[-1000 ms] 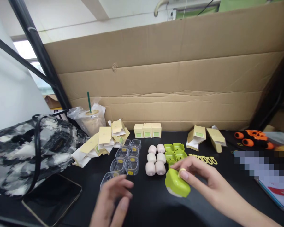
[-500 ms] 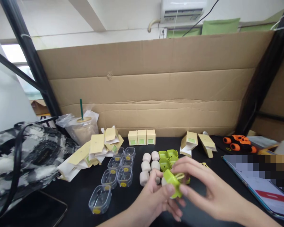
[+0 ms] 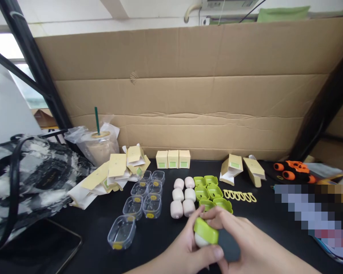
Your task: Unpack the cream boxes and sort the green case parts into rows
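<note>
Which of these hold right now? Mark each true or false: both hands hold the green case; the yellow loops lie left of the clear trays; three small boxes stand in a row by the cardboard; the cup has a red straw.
1. Both the left hand and right hand hold the green case: true.
2. The yellow loops lie left of the clear trays: false, they lie to the right.
3. Three small boxes stand in a row by the cardboard: true.
4. The cup has a red straw: false, the straw is green.
</note>
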`<state>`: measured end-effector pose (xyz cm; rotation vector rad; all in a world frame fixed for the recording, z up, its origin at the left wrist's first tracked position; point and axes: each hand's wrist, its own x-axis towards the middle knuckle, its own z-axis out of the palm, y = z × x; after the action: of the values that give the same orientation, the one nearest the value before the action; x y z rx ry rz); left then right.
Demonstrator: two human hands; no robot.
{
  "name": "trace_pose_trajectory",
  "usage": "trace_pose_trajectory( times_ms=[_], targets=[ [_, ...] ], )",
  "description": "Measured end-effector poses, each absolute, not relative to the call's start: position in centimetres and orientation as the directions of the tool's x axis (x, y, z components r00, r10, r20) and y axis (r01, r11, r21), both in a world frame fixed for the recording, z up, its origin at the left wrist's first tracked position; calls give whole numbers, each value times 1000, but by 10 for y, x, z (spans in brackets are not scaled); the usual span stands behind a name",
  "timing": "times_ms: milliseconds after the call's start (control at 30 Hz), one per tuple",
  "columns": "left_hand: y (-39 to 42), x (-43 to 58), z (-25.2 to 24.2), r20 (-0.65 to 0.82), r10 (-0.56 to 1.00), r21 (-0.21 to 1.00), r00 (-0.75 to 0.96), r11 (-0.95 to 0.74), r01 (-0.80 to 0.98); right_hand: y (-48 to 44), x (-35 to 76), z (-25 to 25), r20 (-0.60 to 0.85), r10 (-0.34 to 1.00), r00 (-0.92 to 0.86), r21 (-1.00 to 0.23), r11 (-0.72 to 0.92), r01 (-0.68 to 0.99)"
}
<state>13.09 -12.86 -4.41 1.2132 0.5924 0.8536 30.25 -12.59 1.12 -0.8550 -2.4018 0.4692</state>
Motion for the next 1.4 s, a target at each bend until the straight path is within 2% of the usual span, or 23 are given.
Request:
trace_pose_trajectory(
  times_ms=[200,400,533,633,767,867,933,1000,1067,1133,1167,1267,1400],
  targets=[
    [-133,129,-29,104,778,950,620,107,-293,-130,299,13,365,682,-634,-507,717,479],
    [-134,123,-22,145,693,958,706,81,-277,-132,305,18,352,670,-654,-482,728,487],
    [-137,117,-9,62,668,981,742,96,-168,-130,312,25,300,642,-705,-490,738,464],
    [-139,116,-1,65,657,984,751,82,-157,-129,312,35,271,600,-753,-501,755,422],
    [-142,117,0,89,668,989,738,27,-144,-130,314,44,279,536,-796,-584,753,302],
    [-150,112,2,54,716,990,697,52,-130,-127,321,44,305,576,-758,-653,706,274],
    [-154,104,10,-16,735,996,678,73,-56,-125,329,42,400,629,-667,-666,699,260],
    [-150,94,27,-42,777,998,629,8,56,-121,336,41,539,655,-530,-659,720,219],
    [-133,87,48,52,852,981,520,-140,132,-118,341,41,635,649,-418,-649,742,167],
    [-103,83,69,100,904,911,417,-252,326,-115,342,42,661,645,-385,-650,748,137],
    [-85,83,77,97,910,825,402,-300,480,-115,341,41,662,643,-385,-649,748,134],
    [-29,87,86,63,931,722,360,-292,627,-115,337,39,660,628,-414,-631,761,149],
    [23,99,73,-127,922,554,365,-239,797,-116,335,34,643,621,-448,-614,768,183]
  ],
)
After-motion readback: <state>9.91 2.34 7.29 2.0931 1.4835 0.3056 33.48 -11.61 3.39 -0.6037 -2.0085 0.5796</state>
